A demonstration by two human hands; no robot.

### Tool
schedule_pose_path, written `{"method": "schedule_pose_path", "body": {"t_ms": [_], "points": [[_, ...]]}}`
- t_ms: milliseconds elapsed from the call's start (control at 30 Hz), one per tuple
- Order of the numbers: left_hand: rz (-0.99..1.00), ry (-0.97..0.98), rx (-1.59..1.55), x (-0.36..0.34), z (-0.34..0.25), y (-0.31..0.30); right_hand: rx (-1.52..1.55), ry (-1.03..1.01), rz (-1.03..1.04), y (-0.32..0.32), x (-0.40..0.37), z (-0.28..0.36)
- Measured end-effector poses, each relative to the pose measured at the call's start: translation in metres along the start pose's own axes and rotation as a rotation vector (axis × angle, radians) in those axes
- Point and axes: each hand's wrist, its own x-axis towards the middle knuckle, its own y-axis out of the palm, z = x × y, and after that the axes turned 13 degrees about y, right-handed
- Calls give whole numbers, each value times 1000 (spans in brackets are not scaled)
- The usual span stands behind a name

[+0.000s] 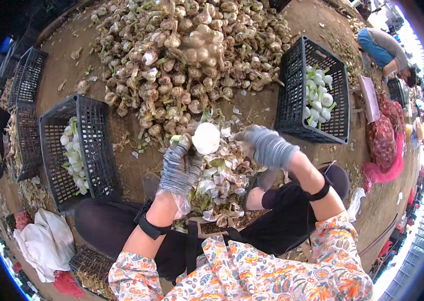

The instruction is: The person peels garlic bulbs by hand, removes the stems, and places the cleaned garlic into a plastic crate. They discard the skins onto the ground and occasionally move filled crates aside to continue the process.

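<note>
My left hand (179,163), in a grey knit glove with clear plastic at the wrist, is closed around a garlic bulb (206,139). The bulb is white and peeled, with a short cut green stem end pointing left by my thumb. To the right of it, and apart from it, is my right hand (270,146) in a matching glove. Its fingers are curled, and the fingertips are slightly blurred; what they hold, if anything, I cannot make out. Below the hands lies a heap of garlic skins (224,185) between my legs.
A large pile of unpeeled garlic (192,55) spreads ahead. Black crates with white bulbs stand at the left (99,150) and right (284,90). Red net sacks (385,135) lie at far right, near a bent-over person (385,47). A white cloth sack (46,241) is at lower left.
</note>
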Motion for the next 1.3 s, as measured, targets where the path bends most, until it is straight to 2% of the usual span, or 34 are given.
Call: {"method": "schedule_pose_path", "body": {"t_ms": [33, 67, 133, 167, 200, 300, 333, 367, 433, 500, 533, 633, 667, 733, 767, 800, 867, 933, 1000, 1033, 1067, 1100, 1133, 1167, 1200, 1267, 1300], "points": [[1, 1, 2, 0, 0, 3, -66, -159, -329, 27, 1, -12], [22, 26, 47, 0, 0, 7, -61, -156, -329, 30, 2, -11], [45, 43, 89, -2, 2, 9, 612, -207, -272, 27, 3, 0], [5, 64, 141, -2, 5, 8, 840, -92, -133, 21, 0, 4], [-34, 86, 195, -3, 7, 7, 835, -91, -136, 21, 2, 10], [22, 7, 282, -8, 20, 6, 1598, 59, 314, 44, 12, 23], [74, -35, 350, -11, 23, 7, 1684, 50, 362, 54, 14, 22], [41, -85, 382, -10, 29, 1, 1755, 98, 430, 68, 22, 15], [63, -91, 389, -8, 40, -8, 1815, 151, 503, 77, 25, 5], [45, -98, 448, -7, 50, -14, 1904, 377, 581, 78, 25, -3], [42, -97, 445, -7, 51, -18, 1900, 378, 584, 74, 23, -7], [-77, -74, 536, -13, 47, -12, 788, 372, 273, 56, 18, -19], [-76, -73, 537, -12, 46, -13, 789, 371, 272, 62, 14, -20], [-72, 1, 541, -9, 47, -18, -148, 287, -292, 76, 3, -18], [-96, -20, 520, -6, 49, -21, 89, 186, -189, 76, 5, -22], [-99, -19, 515, -5, 51, -24, 84, 183, -187, 78, 7, -22], [15, -50, 478, -5, 57, -26, 1249, -202, 245, 83, 12, -23], [107, -119, 497, -4, 60, -20, 1283, -130, 214, 79, 10, -14], [207, -49, 636, 6, 65, -18, 1764, 52, 558, 86, 26, -30], [419, 35, 982, 20, 61, -30, 1967, 288, 364, 71, 24, -26], [463, 164, 850, 22, 69, -41, 2205, 270, 165, 50, 18, -31], [514, 344, 1329, 30, 72, -55, 2377, 78, 97, 49, 29, -72], [556, 528, 1810, 41, 72, -70, 2423, -29, -112, 30, 18, -83], [547, 367, 2015, 39, 56, -57, 2553, -261, -134, 16, 21, -98], [598, 191, 2046, 53, 58, -71, 2659, -636, 280, 10, 23, -119], [782, 370, 2284, 73, 76, -92, 2426, -370, -7, 14, 49, -113], [780, 352, 2283, 76, 87, -101, 2305, -75, -88, 19, 59, -94]]}}
